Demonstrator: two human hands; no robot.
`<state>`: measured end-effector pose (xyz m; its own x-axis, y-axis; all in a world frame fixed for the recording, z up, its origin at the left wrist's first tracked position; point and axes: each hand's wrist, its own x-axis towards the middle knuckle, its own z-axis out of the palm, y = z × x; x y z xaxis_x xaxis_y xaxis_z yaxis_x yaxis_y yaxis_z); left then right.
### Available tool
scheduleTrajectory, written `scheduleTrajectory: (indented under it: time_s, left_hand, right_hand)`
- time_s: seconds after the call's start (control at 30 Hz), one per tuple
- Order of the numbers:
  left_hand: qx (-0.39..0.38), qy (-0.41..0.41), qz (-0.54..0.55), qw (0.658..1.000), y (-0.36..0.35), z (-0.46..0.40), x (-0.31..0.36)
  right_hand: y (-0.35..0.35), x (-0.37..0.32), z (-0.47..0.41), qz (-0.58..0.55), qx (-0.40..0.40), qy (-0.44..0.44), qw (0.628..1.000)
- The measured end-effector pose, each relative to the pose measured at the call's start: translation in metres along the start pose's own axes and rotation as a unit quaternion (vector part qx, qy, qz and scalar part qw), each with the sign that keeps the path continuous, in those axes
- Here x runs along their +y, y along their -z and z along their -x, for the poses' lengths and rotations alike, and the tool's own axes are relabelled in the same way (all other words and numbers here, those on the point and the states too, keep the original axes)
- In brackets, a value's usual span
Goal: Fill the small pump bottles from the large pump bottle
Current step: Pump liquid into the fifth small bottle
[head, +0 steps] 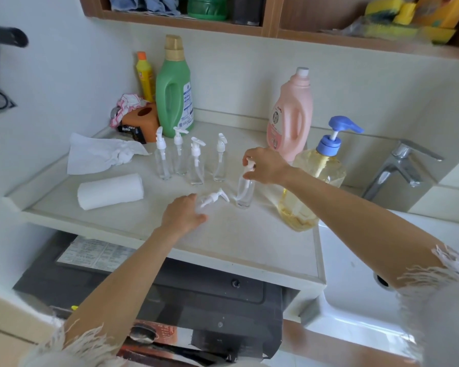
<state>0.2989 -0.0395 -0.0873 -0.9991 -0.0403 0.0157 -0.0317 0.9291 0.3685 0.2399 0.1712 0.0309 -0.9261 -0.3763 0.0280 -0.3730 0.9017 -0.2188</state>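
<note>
While the right hand (266,165) curls its fingers (249,161) round the white pump head of a small clear bottle (244,193), the left hand (183,214) lies with loosely spread fingers on the tabletop (249,242), holding nothing, its fingertips just beside a loose white pump (214,198) lying on its side. That small bottle stands upright and looks empty. Four more small clear pump bottles (179,160) stand behind it, all apparently empty, pumps on. Just right of the gripped bottle stands the large pump bottle (313,181), blue pump on top, partly filled with yellow liquid. Behind are a pink jug (292,115), a green jug (174,91) with a gold cap and a blue-and-white label, and a yellow bottle (145,75); none of the print is legible. A paper towel roll (110,192) lies at the left.
</note>
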Motion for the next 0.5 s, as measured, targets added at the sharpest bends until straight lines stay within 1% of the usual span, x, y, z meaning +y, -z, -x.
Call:
scheduleTrajectory:
  time_s: [0.03,0.07,0.13,0.17,0.2,0.27,0.3,0.33,0.4,0.43,0.5]
  left_hand:
    - [0.009,-0.003,0.003,1.0,0.0,0.004,0.001]
    - [0.026,-0.004,0.022,0.999,0.0,0.007,0.002]
    - [0.06,-0.017,0.11,0.992,0.007,0.014,0.006]
    - [0.066,-0.034,0.164,0.984,0.012,0.018,0.009]
    - [0.068,-0.055,0.212,0.973,0.019,0.022,0.013]
    - [0.078,-0.093,0.275,0.954,0.03,0.031,0.021]
    - [0.088,-0.106,0.29,0.947,0.034,0.035,0.024]
    - [0.097,-0.115,0.301,0.942,0.037,0.038,0.027]
    - [0.104,-0.138,0.308,0.936,0.039,0.043,0.03]
    - [0.101,-0.148,0.309,0.934,0.039,0.045,0.031]
    - [0.094,-0.155,0.31,0.933,0.037,0.047,0.031]
  right_hand:
    - [0.001,-0.001,0.001,0.0,0.012,0.005,1.0]
    - [0.001,-0.002,0.002,-0.001,0.043,0.015,0.999]
    - [0.005,-0.007,0.007,-0.031,0.131,0.047,0.99]
    - [0.008,-0.013,0.012,-0.046,0.155,0.066,0.985]
    - [0.012,-0.018,0.017,-0.049,0.153,0.088,0.983]
    - [0.019,-0.031,0.027,-0.019,0.085,0.105,0.991]
    - [0.023,-0.039,0.032,-0.009,0.037,0.092,0.995]
    - [0.027,-0.044,0.035,-0.018,-0.015,0.071,0.997]
    - [0.034,-0.051,0.039,-0.07,-0.102,0.032,0.992]
    - [0.035,-0.052,0.04,-0.1,-0.127,0.022,0.987]
    - [0.036,-0.051,0.043,-0.131,-0.143,0.022,0.981]
